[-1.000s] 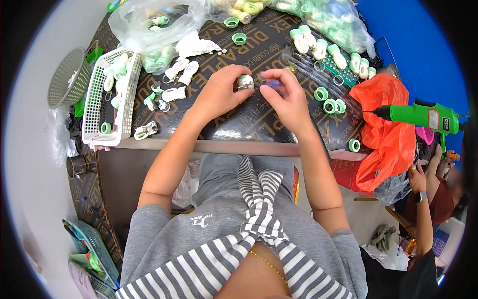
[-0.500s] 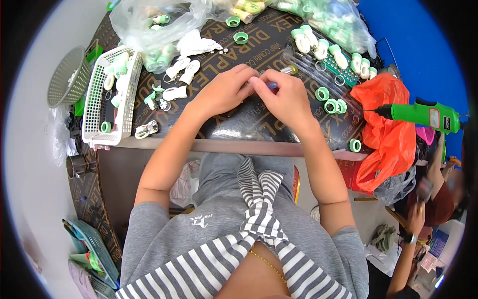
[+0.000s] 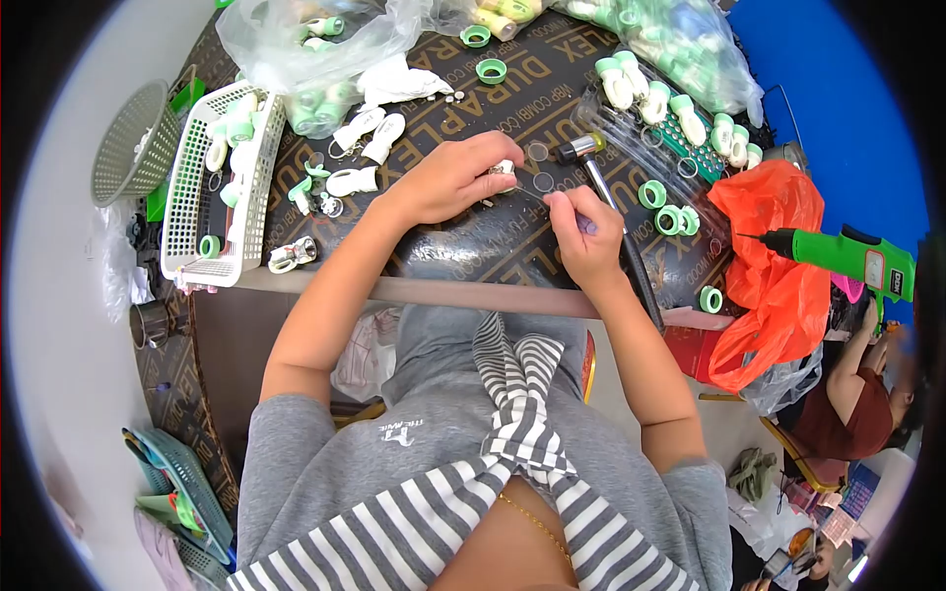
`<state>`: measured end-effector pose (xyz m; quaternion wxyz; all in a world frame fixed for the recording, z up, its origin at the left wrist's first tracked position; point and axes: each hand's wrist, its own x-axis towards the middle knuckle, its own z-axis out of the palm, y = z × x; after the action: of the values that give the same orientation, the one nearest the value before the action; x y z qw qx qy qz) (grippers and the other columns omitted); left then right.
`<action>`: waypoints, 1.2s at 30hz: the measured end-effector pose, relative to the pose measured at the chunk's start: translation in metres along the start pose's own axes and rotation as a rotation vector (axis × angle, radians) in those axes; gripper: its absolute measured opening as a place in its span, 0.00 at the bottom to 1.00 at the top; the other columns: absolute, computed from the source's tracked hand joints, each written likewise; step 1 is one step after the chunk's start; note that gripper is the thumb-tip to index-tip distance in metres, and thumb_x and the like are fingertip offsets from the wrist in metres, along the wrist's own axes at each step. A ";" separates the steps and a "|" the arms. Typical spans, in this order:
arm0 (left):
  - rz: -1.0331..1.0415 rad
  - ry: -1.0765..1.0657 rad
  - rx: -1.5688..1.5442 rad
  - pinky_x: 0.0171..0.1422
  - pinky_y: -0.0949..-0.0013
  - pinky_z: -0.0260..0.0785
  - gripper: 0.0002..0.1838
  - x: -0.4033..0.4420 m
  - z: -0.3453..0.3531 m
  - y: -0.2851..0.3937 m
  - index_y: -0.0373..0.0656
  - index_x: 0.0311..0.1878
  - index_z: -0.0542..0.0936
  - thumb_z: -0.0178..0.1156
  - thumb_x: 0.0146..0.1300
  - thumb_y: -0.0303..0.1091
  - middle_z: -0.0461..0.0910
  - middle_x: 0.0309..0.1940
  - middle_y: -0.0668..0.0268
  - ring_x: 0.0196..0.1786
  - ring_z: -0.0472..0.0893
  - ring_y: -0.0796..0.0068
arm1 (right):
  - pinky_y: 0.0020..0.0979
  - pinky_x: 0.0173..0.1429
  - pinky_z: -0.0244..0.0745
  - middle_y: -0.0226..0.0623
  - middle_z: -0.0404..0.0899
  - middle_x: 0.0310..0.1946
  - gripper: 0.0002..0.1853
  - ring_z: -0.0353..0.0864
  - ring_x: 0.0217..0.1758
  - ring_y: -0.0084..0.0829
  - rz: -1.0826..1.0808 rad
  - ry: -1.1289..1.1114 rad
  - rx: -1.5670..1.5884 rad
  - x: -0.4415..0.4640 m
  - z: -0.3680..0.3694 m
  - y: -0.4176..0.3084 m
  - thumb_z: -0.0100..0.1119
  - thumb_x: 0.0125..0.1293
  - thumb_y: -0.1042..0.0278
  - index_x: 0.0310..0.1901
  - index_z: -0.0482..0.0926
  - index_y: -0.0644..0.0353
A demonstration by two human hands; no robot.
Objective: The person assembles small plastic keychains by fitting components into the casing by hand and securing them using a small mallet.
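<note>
Over the dark printed tabletop, my left hand (image 3: pixel 458 180) is closed with a small white part (image 3: pixel 504 168) pinched at its fingertips. My right hand (image 3: pixel 588 241) is wrapped round a thin-shafted tool with a purple handle (image 3: pixel 588 225). Its slim shaft reaches left toward the white part; whether the tip touches it I cannot tell. Just right of my right hand lies a hammer (image 3: pixel 603 184), head away from me and handle toward the table edge. Two clear rings (image 3: pixel 543 182) lie between my hands. White shoe-shaped pieces (image 3: pixel 383 138) rest beyond my left forearm.
A white basket (image 3: pixel 255 187) with green-and-white pieces stands at the left. Green rings (image 3: pixel 652 194) lie at the right, near an orange-red bag (image 3: pixel 764 266) and a green power screwdriver (image 3: pixel 838 258). Plastic bags (image 3: pixel 325 49) line the back. Another person (image 3: pixel 847 414) sits far right.
My hands, close together before, have drawn apart, the right one moving right and toward me with the purple-handled tool. The white part and the hammer now show more fully. The view has shifted slightly.
</note>
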<state>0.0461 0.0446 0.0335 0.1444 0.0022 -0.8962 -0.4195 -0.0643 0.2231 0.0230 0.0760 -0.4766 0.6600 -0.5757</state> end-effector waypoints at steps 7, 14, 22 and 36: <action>0.019 -0.005 -0.033 0.48 0.64 0.69 0.13 -0.001 -0.001 -0.003 0.41 0.47 0.74 0.55 0.64 0.39 0.75 0.42 0.60 0.44 0.77 0.59 | 0.25 0.24 0.61 0.33 0.70 0.16 0.07 0.67 0.18 0.22 0.080 0.021 0.029 -0.012 -0.001 0.005 0.58 0.61 0.75 0.26 0.74 0.65; 0.008 0.000 -0.027 0.50 0.66 0.68 0.12 -0.002 0.001 0.000 0.40 0.47 0.73 0.56 0.63 0.36 0.74 0.42 0.60 0.46 0.76 0.62 | 0.23 0.25 0.62 0.31 0.70 0.17 0.07 0.65 0.20 0.18 0.193 0.037 0.135 -0.015 0.004 -0.001 0.57 0.64 0.73 0.28 0.75 0.63; -0.022 0.103 0.185 0.45 0.56 0.69 0.13 -0.011 0.020 0.025 0.40 0.47 0.71 0.56 0.62 0.35 0.72 0.43 0.55 0.44 0.75 0.50 | 0.41 0.33 0.70 0.42 0.74 0.24 0.07 0.76 0.30 0.44 -0.025 -0.181 -0.270 0.001 0.003 -0.048 0.58 0.61 0.66 0.32 0.73 0.60; 0.090 0.088 0.255 0.55 0.61 0.69 0.16 -0.014 0.022 0.053 0.39 0.49 0.72 0.60 0.57 0.29 0.74 0.47 0.54 0.52 0.74 0.53 | 0.31 0.29 0.70 0.42 0.77 0.23 0.05 0.78 0.24 0.35 0.116 -0.009 -0.074 -0.007 -0.015 -0.046 0.57 0.60 0.72 0.33 0.79 0.66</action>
<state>0.0595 0.0971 0.0560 0.2007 -0.0014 -0.9342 -0.2949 -0.0454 0.2433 0.0629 0.0943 -0.4427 0.7070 -0.5435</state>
